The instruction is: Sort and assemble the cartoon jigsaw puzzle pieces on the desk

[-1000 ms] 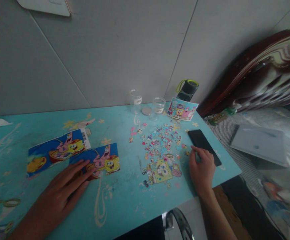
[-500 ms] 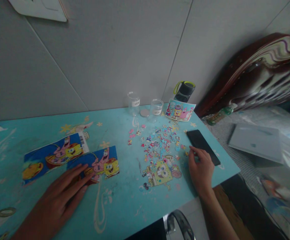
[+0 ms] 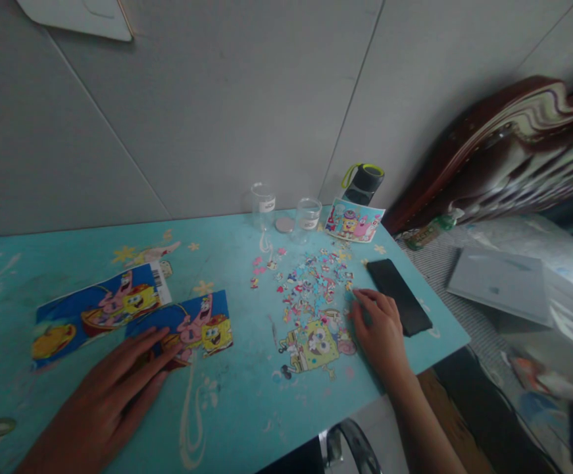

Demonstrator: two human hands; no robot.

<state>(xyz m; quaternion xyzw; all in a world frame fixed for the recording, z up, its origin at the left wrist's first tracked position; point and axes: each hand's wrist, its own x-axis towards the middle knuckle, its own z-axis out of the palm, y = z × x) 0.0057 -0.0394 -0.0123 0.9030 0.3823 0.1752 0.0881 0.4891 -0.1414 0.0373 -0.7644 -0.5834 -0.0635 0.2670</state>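
Colourful tiny puzzle pieces (image 3: 316, 283) lie scattered by open right hand (image 3: 379, 332); left hand (image 3: 113, 395) flat on card (image 3: 207, 322)

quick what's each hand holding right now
Left hand: open, flat on the blue picture card, holding nothing.
Right hand: at the loose puzzle pieces, grip cannot be told.

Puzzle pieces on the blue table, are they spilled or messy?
Yes. The puzzle pieces lie scattered loose on the table, in front of two clear cups. The right hand touches the heap's near edge; the left hand lies flat on a picture card. Nothing looks broken.
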